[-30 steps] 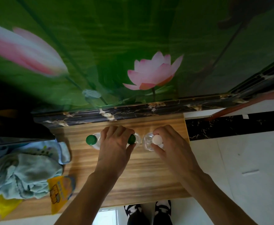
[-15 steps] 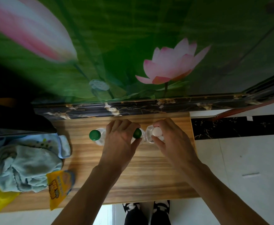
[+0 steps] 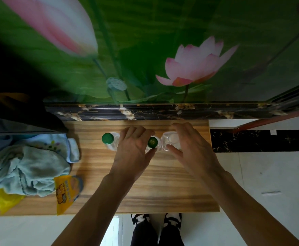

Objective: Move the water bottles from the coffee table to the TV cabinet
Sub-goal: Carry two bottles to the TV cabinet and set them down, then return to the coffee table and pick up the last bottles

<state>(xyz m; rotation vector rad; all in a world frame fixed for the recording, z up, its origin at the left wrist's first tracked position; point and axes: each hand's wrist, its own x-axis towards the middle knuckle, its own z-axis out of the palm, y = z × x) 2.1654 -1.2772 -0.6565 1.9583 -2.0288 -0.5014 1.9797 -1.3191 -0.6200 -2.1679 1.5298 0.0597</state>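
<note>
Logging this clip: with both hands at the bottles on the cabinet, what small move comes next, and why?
Probably draw both hands back. The left hand and right hand have loosened fingers beside the middle bottle and white-capped bottle, which stand upright on the wooden cabinet top.

Bottle bodies [image 3: 113, 146] mostly hidden beneath caps and hands; towel [image 3: 21, 167] edge-cropped
</note>
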